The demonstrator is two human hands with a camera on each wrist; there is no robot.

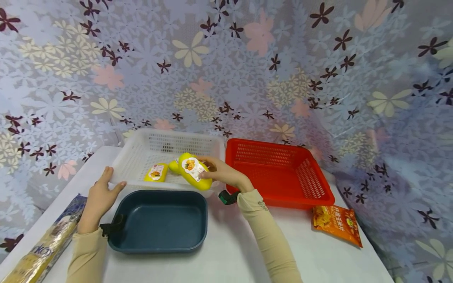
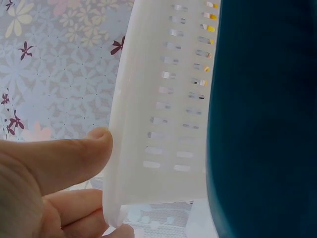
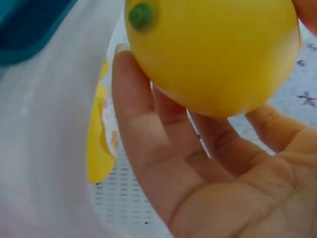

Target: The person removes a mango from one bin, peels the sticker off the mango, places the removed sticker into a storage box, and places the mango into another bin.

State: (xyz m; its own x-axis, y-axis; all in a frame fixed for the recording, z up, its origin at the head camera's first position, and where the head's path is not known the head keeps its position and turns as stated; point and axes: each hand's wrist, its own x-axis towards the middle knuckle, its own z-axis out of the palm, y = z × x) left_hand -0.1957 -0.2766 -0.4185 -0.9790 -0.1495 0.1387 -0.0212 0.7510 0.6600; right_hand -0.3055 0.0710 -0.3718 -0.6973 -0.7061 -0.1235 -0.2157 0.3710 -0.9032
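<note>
My right hand [image 1: 219, 171] grips a yellow rounded container [image 1: 189, 157] with a white food-picture label, held over the front wall of the white basket [image 1: 173, 138]. A green knob shows on the container's near end in the right wrist view, and the fingers [image 3: 158, 144] curl beneath it. Inside the basket lies another labelled yellow container [image 1: 159, 165]; one more yellow piece [image 1: 173, 166] is partly hidden behind the held one. My left hand [image 1: 101, 196] holds the basket's front left corner, its thumb [image 2: 84, 153] against the rim and fingers lower down.
A dark blue tub [image 1: 159, 224] stands in front of the white basket. The red basket [image 1: 276, 202] is to the right, with an orange snack bag [image 1: 339, 224] by its front corner. A long yellow-and-blue package [image 1: 49, 243] lies at the left. Floral cloth hangs behind.
</note>
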